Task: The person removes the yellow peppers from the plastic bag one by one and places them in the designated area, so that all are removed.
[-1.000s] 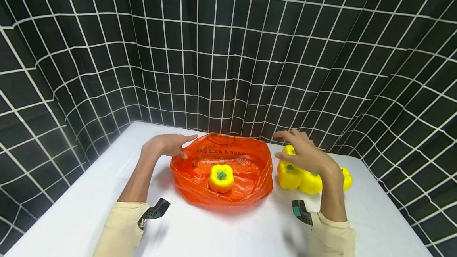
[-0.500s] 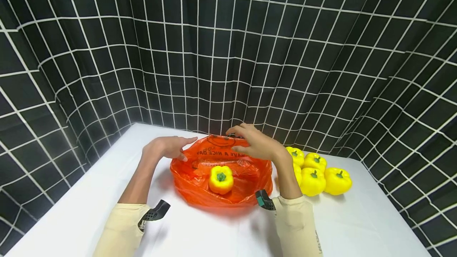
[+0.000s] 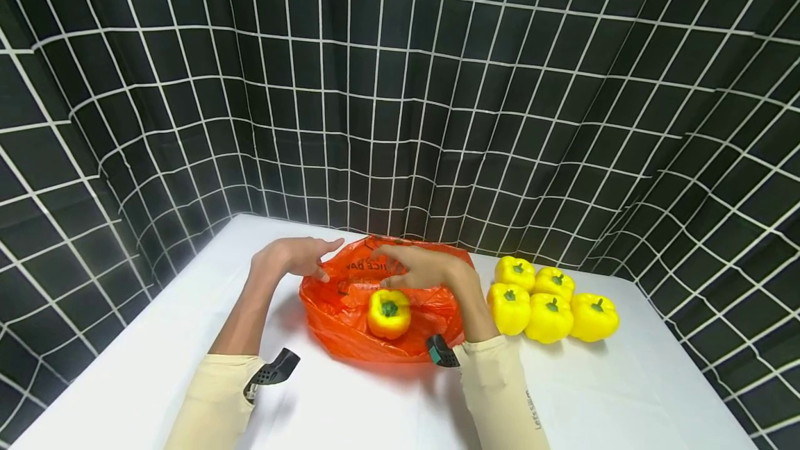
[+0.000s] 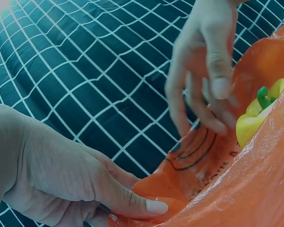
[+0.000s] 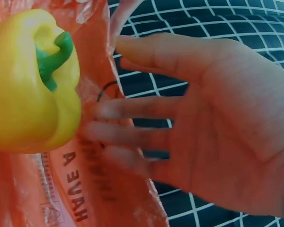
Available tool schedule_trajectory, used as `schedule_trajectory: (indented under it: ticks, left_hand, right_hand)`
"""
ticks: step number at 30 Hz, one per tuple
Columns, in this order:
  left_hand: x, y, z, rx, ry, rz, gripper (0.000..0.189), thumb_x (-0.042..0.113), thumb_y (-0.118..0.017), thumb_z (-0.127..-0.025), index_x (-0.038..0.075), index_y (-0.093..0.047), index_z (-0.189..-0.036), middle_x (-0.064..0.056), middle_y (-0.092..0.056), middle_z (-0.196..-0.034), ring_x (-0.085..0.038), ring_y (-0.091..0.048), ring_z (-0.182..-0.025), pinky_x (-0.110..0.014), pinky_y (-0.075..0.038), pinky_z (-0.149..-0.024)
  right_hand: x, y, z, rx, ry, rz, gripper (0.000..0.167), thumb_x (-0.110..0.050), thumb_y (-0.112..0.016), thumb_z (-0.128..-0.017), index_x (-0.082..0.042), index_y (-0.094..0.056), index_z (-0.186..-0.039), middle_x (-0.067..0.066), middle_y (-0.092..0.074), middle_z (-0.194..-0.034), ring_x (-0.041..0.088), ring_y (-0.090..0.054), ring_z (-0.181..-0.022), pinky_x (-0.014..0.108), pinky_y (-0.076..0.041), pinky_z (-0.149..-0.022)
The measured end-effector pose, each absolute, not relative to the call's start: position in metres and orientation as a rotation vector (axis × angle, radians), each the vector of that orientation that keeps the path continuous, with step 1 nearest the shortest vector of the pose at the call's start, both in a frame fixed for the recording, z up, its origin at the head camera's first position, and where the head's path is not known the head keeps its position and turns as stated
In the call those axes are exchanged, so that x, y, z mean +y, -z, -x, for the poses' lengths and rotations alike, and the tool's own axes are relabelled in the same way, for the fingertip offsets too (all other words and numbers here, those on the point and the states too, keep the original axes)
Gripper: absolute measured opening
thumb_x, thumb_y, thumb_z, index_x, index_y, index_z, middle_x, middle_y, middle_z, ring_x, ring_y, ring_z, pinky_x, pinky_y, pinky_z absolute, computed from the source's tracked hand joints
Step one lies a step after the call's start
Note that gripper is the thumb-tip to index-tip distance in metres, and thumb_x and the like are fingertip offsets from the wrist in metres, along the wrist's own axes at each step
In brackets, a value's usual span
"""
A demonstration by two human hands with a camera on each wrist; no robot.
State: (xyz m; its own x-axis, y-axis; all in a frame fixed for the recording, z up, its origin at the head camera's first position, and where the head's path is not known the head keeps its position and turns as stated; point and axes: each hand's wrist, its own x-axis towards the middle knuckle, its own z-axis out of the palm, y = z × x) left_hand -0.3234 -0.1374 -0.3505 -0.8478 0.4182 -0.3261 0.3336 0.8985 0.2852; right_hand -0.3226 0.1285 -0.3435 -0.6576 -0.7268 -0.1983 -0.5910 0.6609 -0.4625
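Observation:
A red plastic bag [image 3: 350, 347] with black print lies with its mouth wide, and a yellow bell pepper [image 3: 389, 316] sits inside it, stem up. My left hand [image 3: 289, 257] pinches the bag's left rim; in the left wrist view its thumb [image 4: 146, 207] presses the film and the other fingers go behind. Over the bag's far side hovers my right hand [image 3: 428, 266], fingers apart and holding nothing. In the right wrist view its blurred fingers [image 5: 137, 109] are beside the bell pepper [image 5: 33, 94], near the bag's printed wall; whether they touch the film I cannot tell.
Several more yellow bell peppers [image 3: 550, 318] stand grouped on the white table [image 3: 650, 380], right of the bag. A black curtain [image 3: 400, 89] with a white grid encloses the table's back and sides.
My right hand has moved left from above the grouped bell peppers to over the bag, which uncovers that group. The left hand keeps its grip on the rim.

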Motion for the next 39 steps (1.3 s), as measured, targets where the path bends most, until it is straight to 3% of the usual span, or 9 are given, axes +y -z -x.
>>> schedule_trajectory:
  ticks: [5,10,14,18,25,32,39]
  left_hand:
    - [-0.136,0.35,0.323,2.68,-0.296,-0.533,0.085,0.018,-0.071,-0.099,0.013,-0.022,-0.167,-0.017,-0.062,-0.148,-0.029,-0.061,-0.134,-0.057,-0.036,-0.127]
    - [-0.134,0.351,0.323,2.688,-0.28,-0.541,0.085,0.018,-0.072,-0.098,0.013,-0.023,-0.167,-0.018,-0.057,-0.154,-0.031,-0.057,-0.138,-0.057,-0.035,-0.127]
    - [-0.133,0.352,0.322,2.685,-0.286,-0.527,0.086,0.017,-0.073,-0.097,0.014,-0.024,-0.167,-0.018,-0.058,-0.152,-0.03,-0.06,-0.134,-0.057,-0.038,-0.126]
    - [-0.132,0.353,0.322,2.676,-0.29,-0.517,0.087,0.018,-0.074,-0.096,0.015,-0.024,-0.167,-0.018,-0.059,-0.151,-0.029,-0.063,-0.129,-0.056,-0.042,-0.123]
    - [-0.132,0.352,0.322,2.679,-0.275,-0.521,0.088,0.018,-0.074,-0.096,0.015,-0.023,-0.167,-0.017,-0.062,-0.147,-0.028,-0.064,-0.128,-0.057,-0.042,-0.122]
    - [-0.133,0.353,0.322,2.677,-0.26,-0.527,0.087,0.019,-0.073,-0.097,0.014,-0.023,-0.168,-0.018,-0.06,-0.15,-0.03,-0.062,-0.133,-0.058,-0.039,-0.124]
    - [-0.133,0.351,0.322,2.685,-0.266,-0.538,0.086,0.02,-0.073,-0.097,0.014,-0.023,-0.167,-0.018,-0.058,-0.151,-0.029,-0.06,-0.133,-0.058,-0.037,-0.125]
  right_hand:
    - [0.129,0.345,0.32,2.422,0.411,0.945,0.071,-0.015,-0.068,-0.095,-0.019,-0.04,-0.159,0.011,-0.05,-0.158,0.031,-0.054,-0.135,0.051,-0.048,-0.115]
    - [0.13,0.346,0.318,2.358,0.372,0.912,0.084,-0.009,-0.077,-0.082,-0.026,-0.043,-0.157,0.004,-0.053,-0.153,0.024,-0.054,-0.133,0.047,-0.051,-0.113]
    - [0.128,0.351,0.316,2.33,0.34,0.887,0.083,-0.018,-0.089,-0.08,-0.031,-0.05,-0.152,-0.004,-0.055,-0.148,0.02,-0.05,-0.135,0.047,-0.048,-0.116]
    - [0.124,0.356,0.313,2.374,0.299,0.852,0.076,-0.019,-0.092,-0.079,-0.029,-0.056,-0.146,-0.007,-0.058,-0.14,0.019,-0.051,-0.132,0.047,-0.05,-0.114]
    - [0.127,0.35,0.307,2.455,0.341,0.938,0.073,-0.016,-0.088,-0.079,-0.019,-0.058,-0.147,-0.004,-0.064,-0.131,0.016,-0.057,-0.118,0.038,-0.055,-0.106]
    - [0.152,0.323,0.291,2.58,0.429,1.06,0.069,-0.023,-0.083,-0.079,-0.017,-0.058,-0.143,-0.003,-0.065,-0.118,0.013,-0.059,-0.098,0.027,-0.056,-0.084]
    - [0.208,0.286,0.257,2.755,0.598,0.997,0.073,-0.031,-0.074,-0.078,-0.017,-0.054,-0.147,0.001,-0.068,-0.12,0.016,-0.061,-0.098,0.031,-0.055,-0.083]
